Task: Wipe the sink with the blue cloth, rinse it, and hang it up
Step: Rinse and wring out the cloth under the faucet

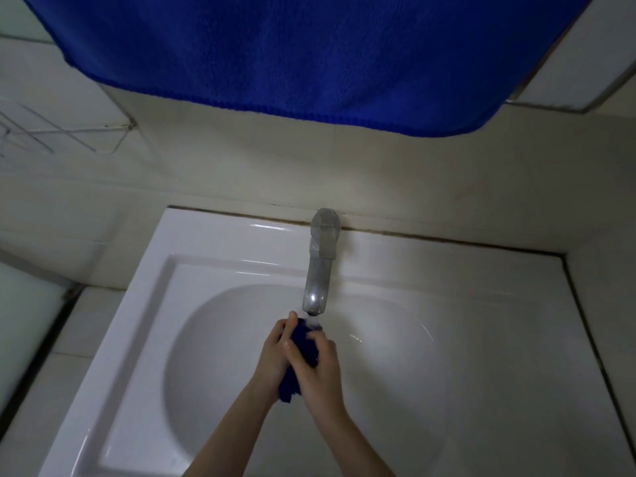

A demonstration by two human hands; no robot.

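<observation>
A small dark blue cloth (300,346) is bunched between both my hands over the white sink (213,242), right under the spout of the metal tap (318,270). Water runs from the spout onto the cloth's top. My left hand (275,352) grips the cloth from the left, and my right hand (318,366) grips it from the right, fingers curled over it. A tail of the cloth hangs out below my hands. Most of the cloth is hidden by my fingers.
A large blue towel (292,53) hangs on the wall above the sink, filling the top of the view. A wire rack (51,132) is fixed to the tiled wall at the left. Tiled ledges border the sink on the left and right.
</observation>
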